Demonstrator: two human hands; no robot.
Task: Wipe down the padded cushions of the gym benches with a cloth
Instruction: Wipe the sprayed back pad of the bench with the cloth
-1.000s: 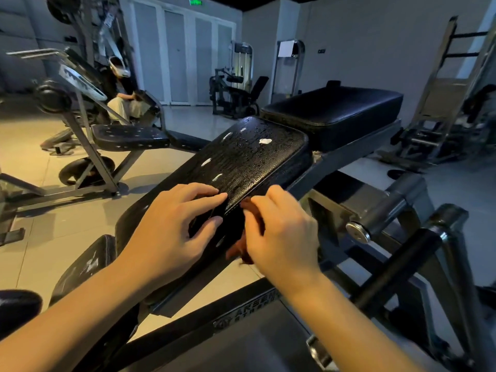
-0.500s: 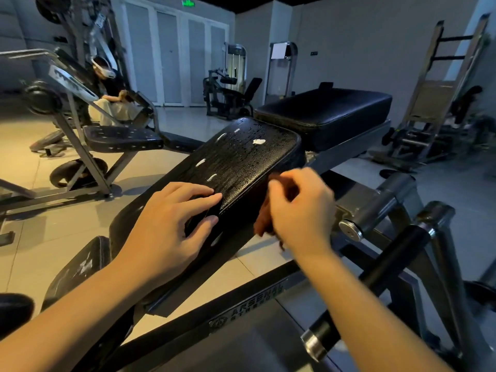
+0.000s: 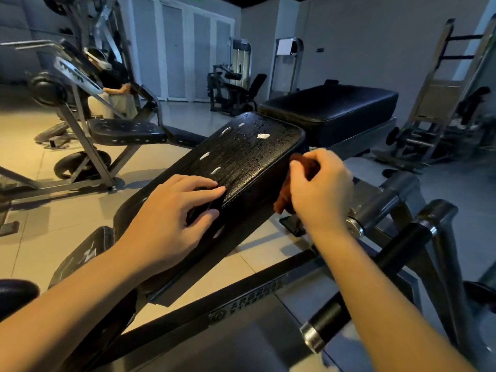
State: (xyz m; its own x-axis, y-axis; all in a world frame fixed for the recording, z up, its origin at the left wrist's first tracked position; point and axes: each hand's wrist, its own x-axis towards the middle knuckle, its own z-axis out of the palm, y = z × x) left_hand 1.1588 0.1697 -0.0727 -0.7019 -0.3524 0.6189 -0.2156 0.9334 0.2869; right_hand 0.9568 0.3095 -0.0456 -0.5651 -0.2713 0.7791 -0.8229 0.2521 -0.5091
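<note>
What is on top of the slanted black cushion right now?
The left hand rests on the slanted cushion, near droplets and white marks. The surface beneath the palm is hidden.

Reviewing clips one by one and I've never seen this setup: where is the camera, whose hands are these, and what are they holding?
No robot here: a person wears one camera on the head, looking down at their own bare hands in a gym. The left hand rests flat on a slanted black padded cushion, which carries droplets and a few white marks. The right hand holds a reddish-brown cloth at the cushion's right side. A second, flat cushion sits behind it; another person is far left.
</note>
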